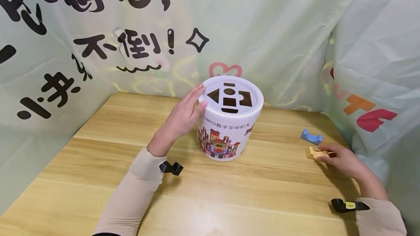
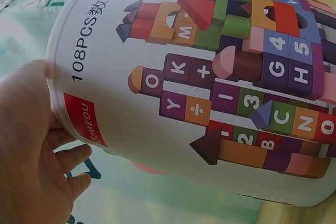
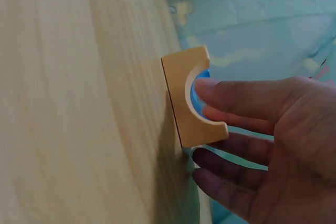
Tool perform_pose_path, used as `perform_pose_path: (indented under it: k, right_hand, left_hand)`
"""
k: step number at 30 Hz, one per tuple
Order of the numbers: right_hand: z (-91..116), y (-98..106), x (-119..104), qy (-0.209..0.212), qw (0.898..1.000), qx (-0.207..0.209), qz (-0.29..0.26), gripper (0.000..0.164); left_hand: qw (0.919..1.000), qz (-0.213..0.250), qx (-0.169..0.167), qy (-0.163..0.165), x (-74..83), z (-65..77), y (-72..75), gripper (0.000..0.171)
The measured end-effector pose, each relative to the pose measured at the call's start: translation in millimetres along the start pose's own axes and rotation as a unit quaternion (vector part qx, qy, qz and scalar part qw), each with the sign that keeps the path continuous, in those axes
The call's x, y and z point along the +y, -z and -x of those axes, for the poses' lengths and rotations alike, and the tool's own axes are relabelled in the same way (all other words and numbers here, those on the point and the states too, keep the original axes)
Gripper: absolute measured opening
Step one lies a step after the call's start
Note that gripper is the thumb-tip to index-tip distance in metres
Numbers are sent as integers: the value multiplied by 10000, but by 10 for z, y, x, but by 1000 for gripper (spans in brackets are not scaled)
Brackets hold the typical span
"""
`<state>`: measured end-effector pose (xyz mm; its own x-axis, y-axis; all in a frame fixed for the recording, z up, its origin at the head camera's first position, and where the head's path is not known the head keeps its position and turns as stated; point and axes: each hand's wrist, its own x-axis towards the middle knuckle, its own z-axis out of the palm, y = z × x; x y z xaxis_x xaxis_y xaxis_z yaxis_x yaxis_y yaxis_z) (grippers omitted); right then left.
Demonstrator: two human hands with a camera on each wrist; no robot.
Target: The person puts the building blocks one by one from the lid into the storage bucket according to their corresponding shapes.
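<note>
A white toy-block bucket (image 1: 223, 134) stands upright on the table, printed with colourful block castles. Its lid (image 1: 210, 83) has several shaped holes. My left hand (image 1: 183, 114) rests on the left side of the rim, fingers fairly straight; the left wrist view shows the hand (image 2: 37, 140) against the bucket's upper end. At the right, my right hand (image 1: 344, 159) pinches an orange arch block (image 1: 311, 153) at its curved notch, the block lying on the tabletop. The thumb (image 3: 231, 95) overlaps that notch. Just behind lies a blue arch block (image 1: 311, 137), partly hidden in the right wrist view.
The wooden table (image 1: 183, 199) reaches back to a printed fabric curtain (image 1: 279, 28) that hangs along its back and sides. Right beside my right hand is the curtain's right panel (image 1: 387, 134). Each wrist wears a small black camera mount (image 1: 170, 168).
</note>
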<state>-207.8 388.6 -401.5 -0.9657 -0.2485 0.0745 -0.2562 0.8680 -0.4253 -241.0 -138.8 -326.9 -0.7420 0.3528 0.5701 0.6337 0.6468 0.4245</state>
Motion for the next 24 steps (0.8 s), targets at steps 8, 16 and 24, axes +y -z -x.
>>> perform_pose_path:
  k: [8, 16, 24]
  right_hand:
    - [6, 25, 92, -313, 9991, -291, -5, 39]
    - [24, -1, 75, -538, 9976, -206, -395, 37]
    - [11, 5, -10, -525, 9933, -115, -1020, 47]
  left_hand:
    - [10000, 11, -15, 94, 0, 23, 1, 70]
    - [9999, 46, -64, 113, 16, 12, 6, 67]
    - [9999, 15, -47, 101, 9, 4, 0, 68]
